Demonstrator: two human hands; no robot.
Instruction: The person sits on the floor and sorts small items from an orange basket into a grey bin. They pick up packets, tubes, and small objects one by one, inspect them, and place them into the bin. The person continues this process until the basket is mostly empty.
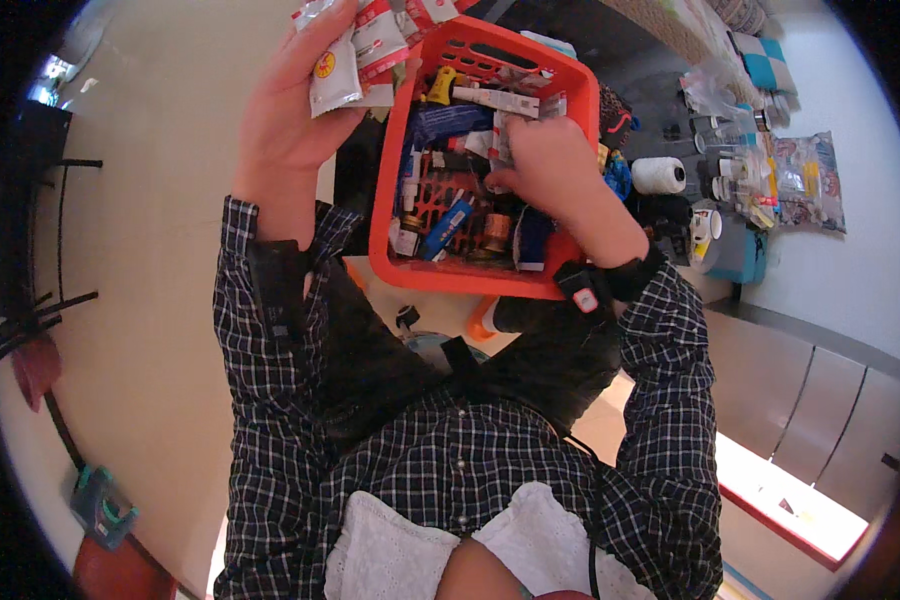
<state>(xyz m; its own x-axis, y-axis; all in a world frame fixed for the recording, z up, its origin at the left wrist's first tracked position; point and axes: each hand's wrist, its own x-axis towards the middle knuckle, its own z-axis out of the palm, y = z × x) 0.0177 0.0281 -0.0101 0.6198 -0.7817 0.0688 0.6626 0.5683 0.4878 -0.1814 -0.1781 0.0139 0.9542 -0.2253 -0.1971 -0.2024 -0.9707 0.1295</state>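
My left hand (300,97) holds several small sachets (339,79), white and red, fanned between thumb and fingers beyond the left rim of a red plastic basket (381,217). Inside the basket is my right hand (551,161), its fingers curled beside a clear plastic packet (499,142). The hand hides its own fingertips, so a grip is not certain. Around it lie a white tube (496,100), a yellow object (442,85), a dark blue packet (450,124), a blue box (448,227) and a small gold-lidded jar (409,229).
Right of the basket, a dark tabletop (630,56) carries a cone of white thread (658,175), a white cup (705,225) and clear plastic bags (795,172). My knees are below the basket. Tiled floor (157,247) extends on the left, with a dark metal rack (64,225) beyond.
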